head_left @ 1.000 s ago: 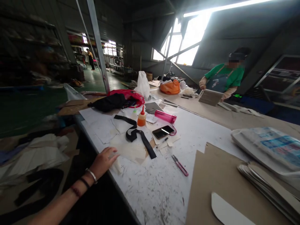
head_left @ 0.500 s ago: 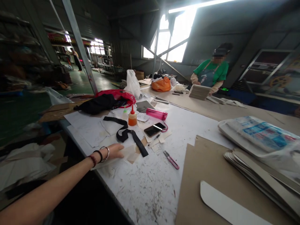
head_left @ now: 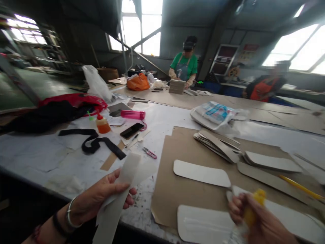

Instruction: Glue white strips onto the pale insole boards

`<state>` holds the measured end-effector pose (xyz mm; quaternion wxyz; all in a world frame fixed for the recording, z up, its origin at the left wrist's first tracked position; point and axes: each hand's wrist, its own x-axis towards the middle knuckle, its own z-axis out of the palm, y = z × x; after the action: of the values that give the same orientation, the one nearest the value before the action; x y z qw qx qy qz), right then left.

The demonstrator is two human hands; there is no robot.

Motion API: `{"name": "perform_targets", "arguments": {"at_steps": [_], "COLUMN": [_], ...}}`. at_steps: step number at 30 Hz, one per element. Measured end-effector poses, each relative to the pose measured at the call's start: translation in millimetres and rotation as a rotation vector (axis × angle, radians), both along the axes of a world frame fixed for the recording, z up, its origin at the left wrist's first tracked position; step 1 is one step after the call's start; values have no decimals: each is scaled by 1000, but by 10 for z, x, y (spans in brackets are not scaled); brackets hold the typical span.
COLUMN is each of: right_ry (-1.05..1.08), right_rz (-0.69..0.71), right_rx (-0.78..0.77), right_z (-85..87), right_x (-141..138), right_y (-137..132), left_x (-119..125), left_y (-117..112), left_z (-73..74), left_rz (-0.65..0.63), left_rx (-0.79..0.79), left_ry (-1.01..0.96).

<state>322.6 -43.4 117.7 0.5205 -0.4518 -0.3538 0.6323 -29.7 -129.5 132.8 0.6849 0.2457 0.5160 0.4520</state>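
Pale, thin strips point(head_left: 130, 166) of paper-like material are pinched between the thumb and fingers of my left hand point(head_left: 106, 189), above the table's near edge. At the lower right, my right hand point(head_left: 261, 220) is wrapped round a bottle with a yellow top point(head_left: 259, 196); its clear lower part is blurred. Close to that hand lie white rounded boards point(head_left: 201, 173) on a brown cardboard sheet point(head_left: 167, 169). One nearer board point(head_left: 203, 223) has a glossy, wet-looking surface. A pink-handled cutter point(head_left: 149, 153) rests just beyond my left hand.
A black strap point(head_left: 93, 144), a phone point(head_left: 132, 130), a pink bottle point(head_left: 133, 114) and an orange-filled squeeze bottle point(head_left: 102, 125) lie or stand at left. Stacked boards point(head_left: 215, 145) and a plastic-wrapped pack point(head_left: 215, 113) are at right. Two people point(head_left: 184, 64) work across the table.
The view has swung right. My left hand has lifted from the table, bringing the pale strips nearer. My right hand has come into view holding the yellow-topped bottle.
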Motion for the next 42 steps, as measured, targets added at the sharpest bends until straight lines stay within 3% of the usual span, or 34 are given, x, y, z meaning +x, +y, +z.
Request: {"name": "perform_targets", "arguments": {"at_steps": [3,6,9,12,16,21,26,32,36,42], "right_ry": [-2,-47,-115,-230,-383,-493,-631,-588,-593,-637], "right_rz": [67,187,283,266,131,69,33,-72,-111,-150], "right_rx": [-133,-153,-101,-53,-40,-114,-80,-166,-208,-230], "right_z": [203,353,391,326,97,-348,-670,-738,-730,-809], "right_x": [-100,-192,-160,-22,232,450,517,549,549,589], "right_y": [-160,-258,-330,-371,-405,-479,-531,-574,-584,-527], "left_x": [483,934,1293,1492,1511,1508,1616,1634,1614,1659], "left_y": [170,315,406,442,376,140,6,86,148,206], "left_z": [16,38,20,-59,-259,-579,-677,-755,-869,-900], "left_rz": [-148,-282,-367,-396,-328,-155,-7,27,-29,-47], "left_rx": [35,52,59,40,-61,-187,-272,-278,-171,-50], "left_ry": [-91,-101,-58,-10,59,87,141,293,531,677]}}
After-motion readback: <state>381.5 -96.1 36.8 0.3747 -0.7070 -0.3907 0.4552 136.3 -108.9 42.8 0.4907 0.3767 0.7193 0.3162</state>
